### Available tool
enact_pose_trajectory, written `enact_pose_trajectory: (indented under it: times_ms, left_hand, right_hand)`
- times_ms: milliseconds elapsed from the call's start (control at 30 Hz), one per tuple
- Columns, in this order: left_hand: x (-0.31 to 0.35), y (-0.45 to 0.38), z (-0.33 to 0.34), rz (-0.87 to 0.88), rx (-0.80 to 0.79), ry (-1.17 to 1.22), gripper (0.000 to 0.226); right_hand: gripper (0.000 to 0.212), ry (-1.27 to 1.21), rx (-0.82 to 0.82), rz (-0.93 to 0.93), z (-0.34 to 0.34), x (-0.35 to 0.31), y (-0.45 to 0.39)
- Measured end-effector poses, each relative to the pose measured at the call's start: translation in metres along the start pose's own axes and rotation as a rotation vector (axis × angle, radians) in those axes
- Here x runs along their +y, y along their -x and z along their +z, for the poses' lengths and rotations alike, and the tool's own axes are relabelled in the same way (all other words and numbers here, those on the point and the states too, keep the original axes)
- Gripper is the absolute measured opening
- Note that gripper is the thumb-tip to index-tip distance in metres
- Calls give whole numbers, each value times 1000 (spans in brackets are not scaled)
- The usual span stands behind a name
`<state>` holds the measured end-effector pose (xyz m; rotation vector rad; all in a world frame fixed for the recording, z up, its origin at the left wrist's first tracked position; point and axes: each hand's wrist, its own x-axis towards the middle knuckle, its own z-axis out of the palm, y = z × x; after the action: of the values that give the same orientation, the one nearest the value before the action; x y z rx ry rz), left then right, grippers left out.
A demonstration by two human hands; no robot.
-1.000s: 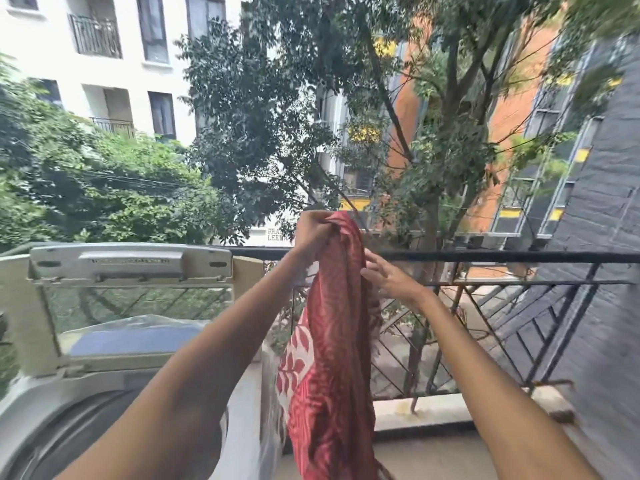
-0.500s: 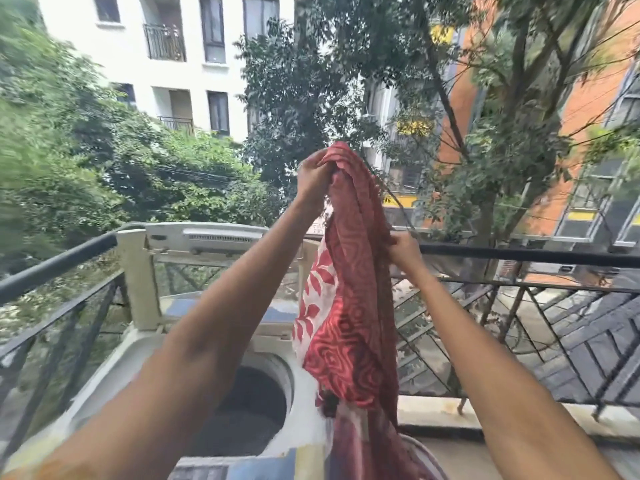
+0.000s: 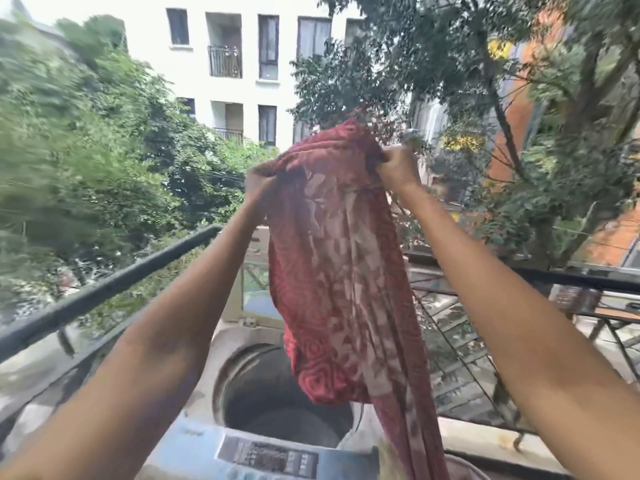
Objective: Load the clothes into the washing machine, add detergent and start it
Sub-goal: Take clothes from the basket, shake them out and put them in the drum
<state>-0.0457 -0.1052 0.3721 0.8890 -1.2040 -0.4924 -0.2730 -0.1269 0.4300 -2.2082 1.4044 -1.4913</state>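
A long red cloth with a pale leaf and swirl pattern [image 3: 343,271] hangs spread between my raised hands, above the top-loading washing machine [image 3: 207,386]. My left hand [image 3: 259,181] grips its upper left edge, and my right hand [image 3: 398,168] grips the upper right edge. The machine's lid [image 3: 254,271] stands up at the back, mostly hidden by the cloth. Its dark drum [image 3: 273,403] lies open below the cloth's lower fold. The control panel [image 3: 266,457] runs along the machine's near edge. One end of the cloth trails down past the machine's right side.
A black balcony railing [image 3: 104,292] runs along the left and continues behind the machine to the right [image 3: 588,282]. Trees and buildings stand beyond it. A concrete ledge lies under the right railing.
My hands have moved apart, spreading the bunched cloth wide. The view has swung left and down, so the open drum and control panel now sit below the cloth.
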Motion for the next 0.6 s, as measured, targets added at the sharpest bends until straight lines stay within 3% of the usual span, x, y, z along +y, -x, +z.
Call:
enact_pose_trajectory:
  times_ms: [100, 233, 400, 433, 500, 600]
  left_hand:
    - [-34, 16, -33, -29, -28, -175, 30]
    - [-95, 43, -73, -208, -118, -419, 21]
    - [-130, 64, -90, -533, -689, -732, 8]
    - [-128, 64, -89, -594, -785, -681, 14]
    - [-122, 63, -84, -673, -869, -424, 47]
    - [-107, 58, -63, -600, -760, -147, 67]
  right_hand:
    - [24, -3, -95, 46, 35, 6, 18]
    - [24, 117, -203, 73, 75, 16, 38]
    - [23, 232, -312, 113, 113, 29, 57]
    - [21, 259, -327, 122, 118, 31, 60]
    - [18, 316, -355, 116, 125, 34, 68]
    - [15, 339, -397, 126, 134, 39, 77]
